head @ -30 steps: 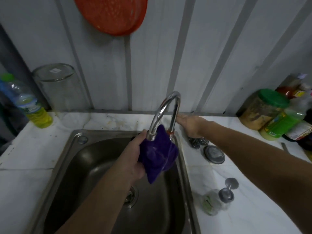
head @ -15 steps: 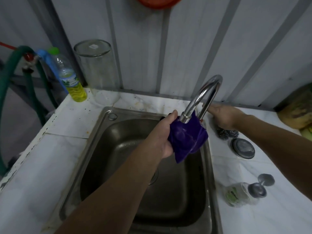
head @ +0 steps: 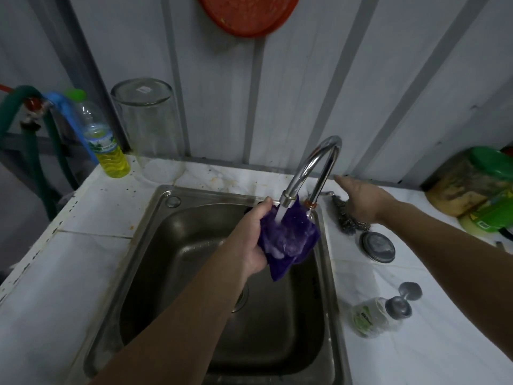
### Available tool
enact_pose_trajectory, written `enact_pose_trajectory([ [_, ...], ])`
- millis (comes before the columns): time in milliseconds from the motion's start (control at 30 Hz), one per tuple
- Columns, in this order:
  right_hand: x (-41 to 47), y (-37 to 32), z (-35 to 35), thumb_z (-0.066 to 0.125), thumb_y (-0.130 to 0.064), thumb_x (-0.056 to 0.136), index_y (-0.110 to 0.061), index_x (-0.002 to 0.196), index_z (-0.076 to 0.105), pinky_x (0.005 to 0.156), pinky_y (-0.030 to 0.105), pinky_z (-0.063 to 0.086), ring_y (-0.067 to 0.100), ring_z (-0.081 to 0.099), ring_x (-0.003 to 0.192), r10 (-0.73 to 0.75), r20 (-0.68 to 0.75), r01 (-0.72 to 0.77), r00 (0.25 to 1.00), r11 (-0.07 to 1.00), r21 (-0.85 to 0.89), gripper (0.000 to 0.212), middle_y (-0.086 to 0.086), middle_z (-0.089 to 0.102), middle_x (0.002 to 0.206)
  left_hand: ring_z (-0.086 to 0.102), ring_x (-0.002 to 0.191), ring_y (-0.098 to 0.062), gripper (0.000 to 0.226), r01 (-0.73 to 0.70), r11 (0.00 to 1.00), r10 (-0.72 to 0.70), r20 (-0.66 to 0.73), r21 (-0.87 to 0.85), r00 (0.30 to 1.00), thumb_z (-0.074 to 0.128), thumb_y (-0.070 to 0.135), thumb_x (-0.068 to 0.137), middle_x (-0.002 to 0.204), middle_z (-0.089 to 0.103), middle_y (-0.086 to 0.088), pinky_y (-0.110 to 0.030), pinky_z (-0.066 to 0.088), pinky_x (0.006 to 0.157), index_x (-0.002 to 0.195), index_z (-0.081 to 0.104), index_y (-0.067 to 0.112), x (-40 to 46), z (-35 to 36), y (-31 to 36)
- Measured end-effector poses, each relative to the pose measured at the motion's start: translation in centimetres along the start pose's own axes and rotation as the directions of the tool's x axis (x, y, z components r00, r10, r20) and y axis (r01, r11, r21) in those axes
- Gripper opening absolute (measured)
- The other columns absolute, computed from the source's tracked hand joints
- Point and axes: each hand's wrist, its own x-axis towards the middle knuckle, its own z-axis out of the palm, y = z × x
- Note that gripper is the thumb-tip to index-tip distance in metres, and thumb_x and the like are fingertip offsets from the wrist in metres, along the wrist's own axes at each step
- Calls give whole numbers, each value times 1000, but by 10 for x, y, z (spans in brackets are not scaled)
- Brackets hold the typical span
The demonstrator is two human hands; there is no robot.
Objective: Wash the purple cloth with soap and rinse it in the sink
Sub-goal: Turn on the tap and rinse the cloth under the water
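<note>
Water now runs from the curved chrome tap (head: 313, 168), dry a moment ago, onto the crumpled purple cloth (head: 288, 240) gripped in our left hand's (head: 251, 240) fingers, right hand (head: 361, 198) open beside, so rinsing begins.

Single head view, close above sink (head: 155, 218), facing forward-down toward faucet (head: 313, 173) and wall.

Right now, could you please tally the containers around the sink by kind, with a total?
Plastic bottle with yellow liquid: 1
Upturned clear glass container: 1
Green-lidded jar: 1
Small pump bottle lying on its side: 1
Green squeeze bottle: 1, partly cut off by the frame edge
Total: 5
</note>
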Motion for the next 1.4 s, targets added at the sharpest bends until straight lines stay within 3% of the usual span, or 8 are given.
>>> enact_pose_trajectory([
  [233, -82, -68, -69, 51, -17, 86, -16, 129, 63, 84, 36, 53, 33, 67, 104, 172, -171, -132, 970, 966, 223, 45, 12, 70, 122, 71, 110, -38, 66, 5, 999, -6, 23, 54, 1000, 79, 53, 66, 123, 74, -16, -61, 52, 97, 121, 73, 16, -16, -11, -13],
  [400, -139, -146, -16, 48, -62, 88, -24, 142, 44, 96, 37, 47, 28, 62, 115, 194, 104, -208, 975, 656, 725, 66, 10, 64, 132, 73, 100, -43, 63, -10, 1000, 9, -44, -24, 999, 66, 69, 76, 114, 76, -21, -60, 56, 87, 104, 80, 15, -26, -17, -14],
  [467, -135, -170, 23, 53, -62, 93, -23, 146, 41, 105, 42, 48, 27, 65, 116, 234, 184, -260, 955, 353, 899, 67, 10, 65, 134, 75, 96, -40, 68, -20, 998, 15, -93, -52, 996, 54, 75, 79, 109, 78, -20, -57, 56, 86, 95, 82, 15, -29, -20, -15],
  [533, -128, -184, 51, 62, -55, 92, -23, 138, 53, 97, 47, 56, 27, 72, 106, 185, 272, -244, 944, -162, 956, 57, 8, 73, 121, 76, 93, -37, 62, -27, 999, 22, -154, -25, 988, 52, 67, 85, 105, 79, -18, -55, 55, 84, 95, 82, 14, -34, -21, -16],
  [600, -123, -191, 65, 70, -51, 88, -19, 129, 62, 89, 45, 59, 29, 74, 103, 108, 281, -213, 954, -418, 883, 53, 11, 76, 115, 76, 97, -37, 53, -26, 999, 31, -198, 27, 980, 54, 56, 90, 106, 79, -18, -55, 53, 91, 100, 81, 12, -40, -20, -17],
  [800, -121, -202, 77, 89, -31, 71, -8, 120, 67, 87, 46, 60, 33, 74, 100, 232, 200, -82, 952, -435, 897, 59, 19, 75, 112, 70, 108, -40, 54, 56, 995, -32, -282, 78, 959, 48, 54, 98, 108, 77, -22, -56, 49, 103, 112, 76, 9, -51, -18, -16],
  [1233, -98, -196, 78, 63, 1, 91, -14, 112, 68, 70, 42, 62, 31, 76, 81, 362, 200, 129, 910, -708, 695, 26, 15, 75, 94, 73, 60, -31, 53, -49, 993, -14, -521, -108, 854, 37, 52, 104, 52, 72, -15, -31, 54, 37, 89, 64, 8, -26, 19, -17],
  [1400, -92, -194, 82, 72, -18, 90, -22, 111, 69, 72, 40, 63, 26, 77, 88, 314, 197, 66, 929, -663, 745, 21, 9, 79, 98, 71, 83, -32, 56, -79, 995, 18, -691, -57, 722, 48, 52, 100, 99, 74, -20, -35, 56, 67, 120, 62, 2, -11, 21, -17],
])
